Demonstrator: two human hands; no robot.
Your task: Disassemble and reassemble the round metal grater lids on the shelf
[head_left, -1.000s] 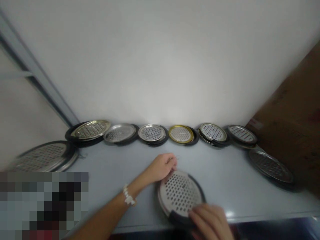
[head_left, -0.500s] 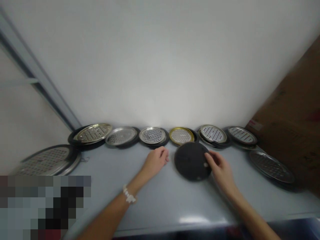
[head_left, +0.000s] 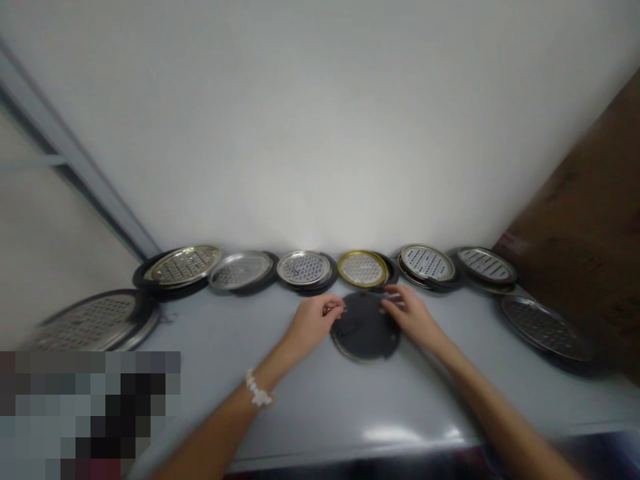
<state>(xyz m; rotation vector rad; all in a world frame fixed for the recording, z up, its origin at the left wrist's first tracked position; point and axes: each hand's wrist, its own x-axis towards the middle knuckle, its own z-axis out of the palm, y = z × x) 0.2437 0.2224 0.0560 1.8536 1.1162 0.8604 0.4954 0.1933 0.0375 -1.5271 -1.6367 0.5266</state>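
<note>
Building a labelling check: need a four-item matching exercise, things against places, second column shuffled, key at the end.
1. dark round disc
2. yellow-rimmed perforated round metal disc
3. white beaded bracelet
4. brown cardboard

A. around the left wrist
B. along the view's right edge
C. between left hand and right hand
D. back row, near the white wall

Pairs: 1-C, 2-D, 3-A, 4-B

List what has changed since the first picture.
The round grater has turned over, dark side showing, and moved away from the front edge of the table. The right hand went from its near edge to its far right edge. The left hand stayed about in place; the row of graters stayed put.
</note>
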